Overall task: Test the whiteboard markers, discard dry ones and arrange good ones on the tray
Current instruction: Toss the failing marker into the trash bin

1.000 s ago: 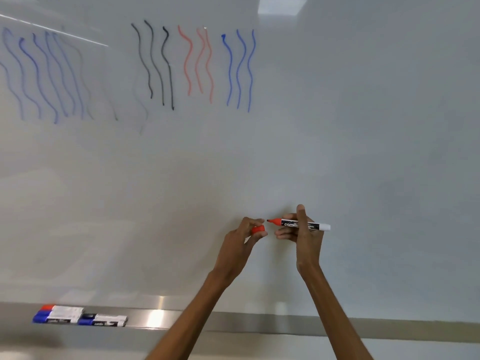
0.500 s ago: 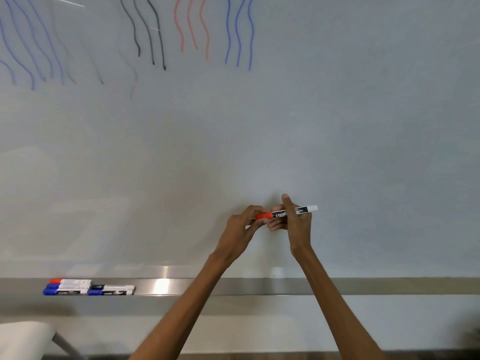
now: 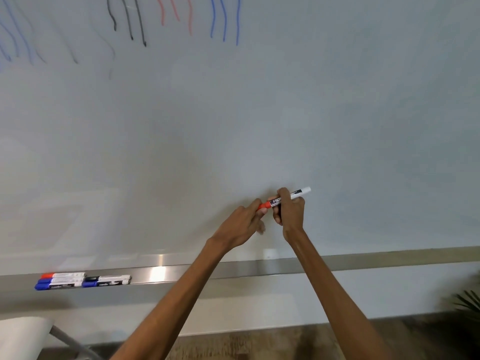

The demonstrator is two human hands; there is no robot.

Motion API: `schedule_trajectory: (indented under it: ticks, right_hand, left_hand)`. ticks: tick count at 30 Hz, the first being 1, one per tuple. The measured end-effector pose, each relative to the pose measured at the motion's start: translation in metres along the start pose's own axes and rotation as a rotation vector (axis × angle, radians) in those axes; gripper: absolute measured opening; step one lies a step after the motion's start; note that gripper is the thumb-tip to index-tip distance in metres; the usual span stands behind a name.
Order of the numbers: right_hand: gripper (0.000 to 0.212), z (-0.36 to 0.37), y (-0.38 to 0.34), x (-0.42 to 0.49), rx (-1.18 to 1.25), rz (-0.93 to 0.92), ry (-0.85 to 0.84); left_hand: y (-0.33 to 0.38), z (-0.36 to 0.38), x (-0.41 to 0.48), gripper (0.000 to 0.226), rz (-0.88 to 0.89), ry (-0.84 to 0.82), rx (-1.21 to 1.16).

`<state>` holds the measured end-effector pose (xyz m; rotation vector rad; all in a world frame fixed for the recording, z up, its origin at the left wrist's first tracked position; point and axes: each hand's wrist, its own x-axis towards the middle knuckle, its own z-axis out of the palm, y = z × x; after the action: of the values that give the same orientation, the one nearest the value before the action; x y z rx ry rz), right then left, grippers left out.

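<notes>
Pale wall [image 3: 259, 305], wooden floor [image 3: 259, 345], leafy plant [image 3: 467, 304]

Soft, even indoor light fills the view, bright but not harsh. A white glare patch sits on the metal tray [image 3: 254, 268] left of its middle, and pale rectangular reflections lie on the whiteboard [image 3: 363, 113] above the tray's left end. Faint, diffuse shadow spreads on the board above the tray's middle, around the left hand [image 3: 241, 224] and right hand [image 3: 292, 216]. The wide lens bows the tray. Below its right end the corner darkens. Focus is slightly soft.
</notes>
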<state>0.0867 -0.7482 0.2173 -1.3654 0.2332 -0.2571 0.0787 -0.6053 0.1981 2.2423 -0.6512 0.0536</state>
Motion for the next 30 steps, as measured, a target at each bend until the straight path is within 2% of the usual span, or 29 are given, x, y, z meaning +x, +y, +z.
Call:
schedule_trajectory:
  ticks: [3, 7, 15, 18, 24, 30]
  right_hand:
    - [0.033, 0.000, 0.006, -0.002, 0.032, 0.019, 0.045]
    - [0.036, -0.001, 0.010, -0.006, 0.088, 0.051, 0.082]
    - [0.033, -0.021, 0.021, -0.005, -0.044, 0.069, -0.032]
    - [0.033, -0.030, 0.027, -0.009, -0.061, 0.138, -0.074]
    - [0.035, -0.058, 0.036, -0.013, -0.050, 0.213, -0.056]
    - [0.028, -0.108, 0.042, -0.021, -0.054, 0.230, 0.040]
  left_hand:
    - [0.004, 0.002, -0.002, 0.028, 0.003, -0.014, 0.021]
    - [0.002, 0.012, -0.002, 0.024, 0.024, 0.062, 0.083]
    - [-0.018, 0.015, 0.005, 0.027, 0.037, 0.054, 0.292]
    - [-0.026, 0.020, 0.006, 0.030, 0.043, 0.052, 0.229]
    - [-0.026, 0.032, 0.008, 0.022, 0.044, 0.055, 0.090]
    - [-0.028, 0.053, 0.009, 0.021, 0.030, 0.008, 0.059]
